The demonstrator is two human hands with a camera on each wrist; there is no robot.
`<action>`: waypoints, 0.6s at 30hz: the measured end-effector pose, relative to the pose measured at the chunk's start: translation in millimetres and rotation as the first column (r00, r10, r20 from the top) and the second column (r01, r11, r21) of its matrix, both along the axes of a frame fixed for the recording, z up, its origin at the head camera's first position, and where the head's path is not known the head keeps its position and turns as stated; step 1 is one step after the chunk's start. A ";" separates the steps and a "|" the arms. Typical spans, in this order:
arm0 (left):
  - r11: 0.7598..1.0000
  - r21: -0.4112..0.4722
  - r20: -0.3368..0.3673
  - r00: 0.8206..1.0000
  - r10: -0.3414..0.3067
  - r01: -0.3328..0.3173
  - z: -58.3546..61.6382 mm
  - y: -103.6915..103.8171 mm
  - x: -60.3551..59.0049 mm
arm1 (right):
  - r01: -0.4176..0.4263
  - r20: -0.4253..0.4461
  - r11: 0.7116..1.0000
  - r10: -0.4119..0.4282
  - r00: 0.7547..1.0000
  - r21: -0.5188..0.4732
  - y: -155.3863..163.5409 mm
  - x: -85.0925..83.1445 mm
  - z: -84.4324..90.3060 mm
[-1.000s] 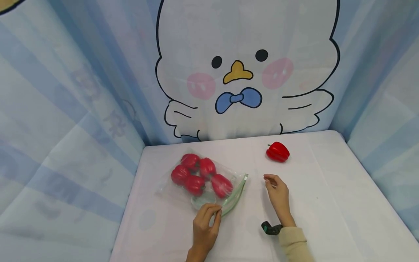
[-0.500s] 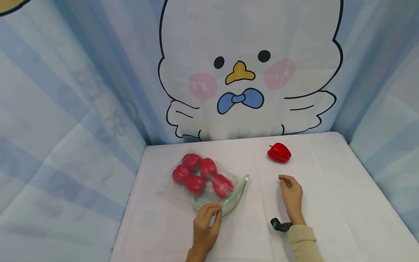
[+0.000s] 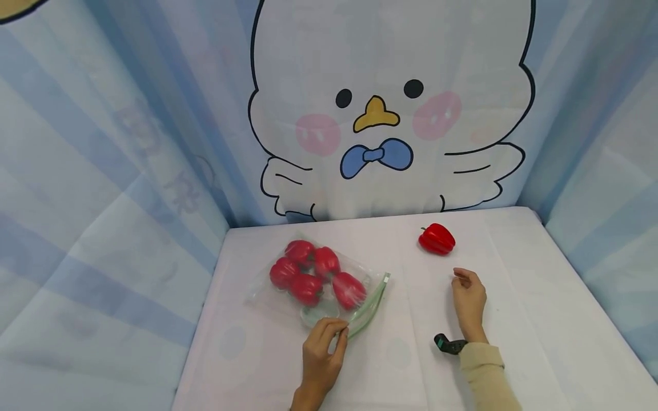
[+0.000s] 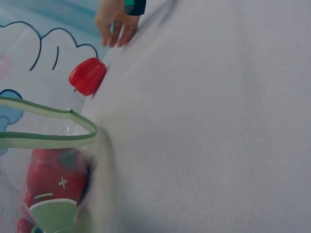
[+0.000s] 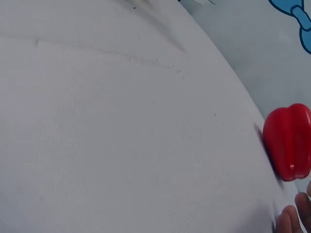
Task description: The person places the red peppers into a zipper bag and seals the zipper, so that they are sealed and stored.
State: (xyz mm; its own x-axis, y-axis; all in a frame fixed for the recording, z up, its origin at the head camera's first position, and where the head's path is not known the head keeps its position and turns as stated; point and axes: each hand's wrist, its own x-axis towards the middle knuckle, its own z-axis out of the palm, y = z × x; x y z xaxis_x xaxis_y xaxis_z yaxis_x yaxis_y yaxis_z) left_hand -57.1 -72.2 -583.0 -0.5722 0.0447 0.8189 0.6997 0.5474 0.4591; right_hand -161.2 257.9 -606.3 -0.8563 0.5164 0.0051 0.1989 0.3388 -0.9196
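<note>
A clear zip bag [image 3: 319, 285] with a green rim lies on the white table [image 3: 514, 319], several red peppers inside it. My left hand [image 3: 323, 351] pinches the bag's green rim [image 3: 367, 311] at its near corner; the left wrist view shows the rim [image 4: 53, 128] held apart over a pepper [image 4: 56, 177]. A loose red pepper [image 3: 437, 238] sits at the back right, also visible as the pepper [image 5: 289, 141] in the right wrist view. My right hand [image 3: 469, 299] hovers a little short of it, fingers loosely curled and holding nothing.
Blue striped cloth walls with a cartoon duck [image 3: 380, 114] close the table on three sides. A black wrist strap [image 3: 448, 345] sits at my right sleeve.
My right hand has moved to the right and slightly back, closer to the loose pepper. The left hand and bag have stayed put.
</note>
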 end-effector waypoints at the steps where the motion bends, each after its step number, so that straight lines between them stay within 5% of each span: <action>1: 1.000 0.000 0.002 1.000 -0.001 0.001 0.0 0.0 0.0 | 0.002 -0.005 1.000 -0.002 1.000 -0.008 1.1 -0.6 -0.6; 18: 1.000 -0.004 0.007 1.000 0.005 -0.005 1.7 -0.2 1.3 | -0.111 0.037 0.986 0.116 0.993 -0.127 11.5 -21.4 -1.7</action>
